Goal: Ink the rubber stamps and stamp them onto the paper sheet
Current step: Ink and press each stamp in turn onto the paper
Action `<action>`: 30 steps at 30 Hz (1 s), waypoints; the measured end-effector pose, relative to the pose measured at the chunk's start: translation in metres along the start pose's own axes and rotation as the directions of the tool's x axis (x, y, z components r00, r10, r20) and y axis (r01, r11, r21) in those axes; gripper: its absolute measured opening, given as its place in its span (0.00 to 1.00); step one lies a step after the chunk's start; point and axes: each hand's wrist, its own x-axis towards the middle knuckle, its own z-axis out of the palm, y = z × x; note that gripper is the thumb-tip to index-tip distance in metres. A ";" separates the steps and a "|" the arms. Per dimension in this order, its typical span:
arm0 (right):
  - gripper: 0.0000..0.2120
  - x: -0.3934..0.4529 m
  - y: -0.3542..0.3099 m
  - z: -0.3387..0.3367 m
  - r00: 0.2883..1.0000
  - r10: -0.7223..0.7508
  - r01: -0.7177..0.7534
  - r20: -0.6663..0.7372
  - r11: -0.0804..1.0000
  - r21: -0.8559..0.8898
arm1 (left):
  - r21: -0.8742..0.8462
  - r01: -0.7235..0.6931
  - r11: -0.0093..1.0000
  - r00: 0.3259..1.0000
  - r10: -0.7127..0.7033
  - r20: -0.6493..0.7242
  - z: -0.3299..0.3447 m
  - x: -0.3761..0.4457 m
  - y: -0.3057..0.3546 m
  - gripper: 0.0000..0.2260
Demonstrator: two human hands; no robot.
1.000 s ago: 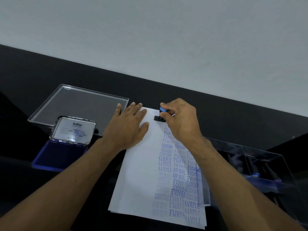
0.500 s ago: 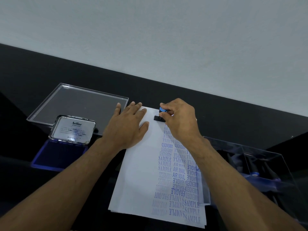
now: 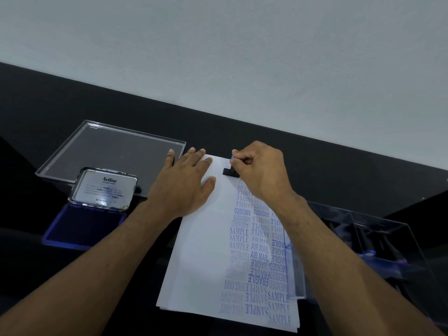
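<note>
A white paper sheet point(image 3: 206, 258) lies on the dark table, its right half covered with blue stamped words. My right hand point(image 3: 260, 170) grips a small black rubber stamp point(image 3: 229, 172) with a blue top and holds it down on the sheet's far edge. My left hand point(image 3: 184, 185) lies flat, fingers spread, on the sheet's far left corner. An open blue ink pad point(image 3: 84, 225) with a raised silver lid point(image 3: 104, 187) sits to the left.
A clear plastic lid point(image 3: 109, 149) lies flat behind the ink pad. A clear plastic box point(image 3: 378, 238) holding more stamps stands at the right, beside the sheet. A pale wall rises behind the table.
</note>
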 end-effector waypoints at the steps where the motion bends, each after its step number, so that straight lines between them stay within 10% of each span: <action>1: 0.09 0.000 0.000 0.000 1.000 0.006 -0.006 0.006 1.000 0.003 | -0.003 -0.001 1.000 1.000 0.001 0.000 0.000 0.000 0.000 0.27; 30: 0.09 0.000 0.002 0.002 0.999 0.039 -0.039 0.009 0.999 0.032 | 0.007 0.010 1.000 1.000 -0.010 0.011 0.000 0.000 0.001 0.31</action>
